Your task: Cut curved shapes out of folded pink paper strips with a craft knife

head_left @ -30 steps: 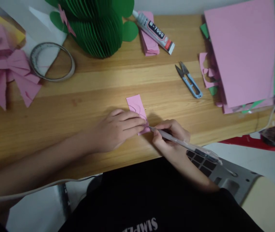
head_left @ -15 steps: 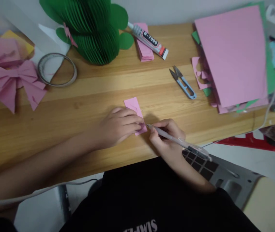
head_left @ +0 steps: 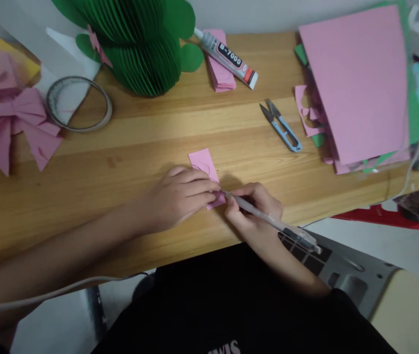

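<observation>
A small pink paper rectangle (head_left: pixel 204 158) lies on the wooden table, with curved pen lines drawn on it. My left hand (head_left: pixel 187 196) holds it down, the fingers close together and bent over its lower half, hiding part of it. A pen (head_left: pixel 257 211) with a clear barrel is pinched between the thumb and fingers of my right hand (head_left: pixel 257 209). Its tip meets the paper beside my left fingertips, near the right edge.
Blue thread snips (head_left: pixel 285 132) lie right of centre. Behind are a glue tube (head_left: pixel 229 59) on stacked pink strips (head_left: pixel 222 81) and a green honeycomb paper piece (head_left: pixel 146 64). A tape roll (head_left: pixel 108 110) and pink bow (head_left: pixel 32 115) are left, pink sheets (head_left: pixel 360 88) right.
The pen tip has moved slightly left, from the paper's right edge onto it by my left fingertips. The view has shifted a little; both hands keep their hold.
</observation>
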Demonstrator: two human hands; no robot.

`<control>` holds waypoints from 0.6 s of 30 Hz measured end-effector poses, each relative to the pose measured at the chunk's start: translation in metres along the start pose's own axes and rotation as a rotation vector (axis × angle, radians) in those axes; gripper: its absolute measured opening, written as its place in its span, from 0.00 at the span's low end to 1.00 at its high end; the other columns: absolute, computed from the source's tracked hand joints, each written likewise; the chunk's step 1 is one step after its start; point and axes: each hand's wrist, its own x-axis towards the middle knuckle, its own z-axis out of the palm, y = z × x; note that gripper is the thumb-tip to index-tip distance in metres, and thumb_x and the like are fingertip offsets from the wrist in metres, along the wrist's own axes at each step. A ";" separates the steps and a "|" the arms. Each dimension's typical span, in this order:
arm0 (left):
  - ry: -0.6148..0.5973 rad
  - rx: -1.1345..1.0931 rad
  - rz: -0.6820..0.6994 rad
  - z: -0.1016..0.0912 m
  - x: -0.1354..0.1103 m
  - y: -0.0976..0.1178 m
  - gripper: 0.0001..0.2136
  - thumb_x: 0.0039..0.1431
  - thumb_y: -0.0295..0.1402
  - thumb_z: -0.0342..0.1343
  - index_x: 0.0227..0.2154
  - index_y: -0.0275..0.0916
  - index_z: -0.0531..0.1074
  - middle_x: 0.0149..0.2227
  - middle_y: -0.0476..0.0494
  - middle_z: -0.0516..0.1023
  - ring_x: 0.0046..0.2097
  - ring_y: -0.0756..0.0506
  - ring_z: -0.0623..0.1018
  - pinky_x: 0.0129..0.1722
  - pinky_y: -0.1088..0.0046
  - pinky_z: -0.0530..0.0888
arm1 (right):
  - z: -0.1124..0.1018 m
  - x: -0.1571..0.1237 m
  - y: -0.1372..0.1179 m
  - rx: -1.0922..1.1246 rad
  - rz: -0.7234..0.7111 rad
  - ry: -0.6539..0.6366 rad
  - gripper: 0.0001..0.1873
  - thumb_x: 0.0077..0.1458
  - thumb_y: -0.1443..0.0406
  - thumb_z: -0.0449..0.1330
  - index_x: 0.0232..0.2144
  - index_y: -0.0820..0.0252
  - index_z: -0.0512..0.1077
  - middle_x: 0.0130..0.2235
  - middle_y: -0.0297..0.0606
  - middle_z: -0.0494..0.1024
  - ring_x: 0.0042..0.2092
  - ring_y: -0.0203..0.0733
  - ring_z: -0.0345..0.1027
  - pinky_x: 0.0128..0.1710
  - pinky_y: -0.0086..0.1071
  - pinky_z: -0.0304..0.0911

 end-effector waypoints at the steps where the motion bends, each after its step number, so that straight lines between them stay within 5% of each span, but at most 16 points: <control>1: 0.004 0.007 0.006 0.000 0.001 0.000 0.11 0.72 0.31 0.45 0.42 0.40 0.74 0.44 0.50 0.83 0.47 0.46 0.77 0.44 0.67 0.68 | 0.000 0.000 0.000 -0.008 -0.008 0.004 0.04 0.50 0.67 0.63 0.28 0.58 0.70 0.22 0.28 0.76 0.20 0.30 0.66 0.20 0.24 0.60; 18: 0.011 0.013 0.018 0.002 0.001 -0.001 0.12 0.72 0.33 0.45 0.39 0.40 0.74 0.45 0.50 0.82 0.47 0.46 0.76 0.44 0.66 0.66 | -0.003 0.000 -0.006 -0.039 -0.101 -0.003 0.04 0.48 0.69 0.61 0.26 0.57 0.68 0.19 0.26 0.72 0.18 0.29 0.62 0.17 0.23 0.57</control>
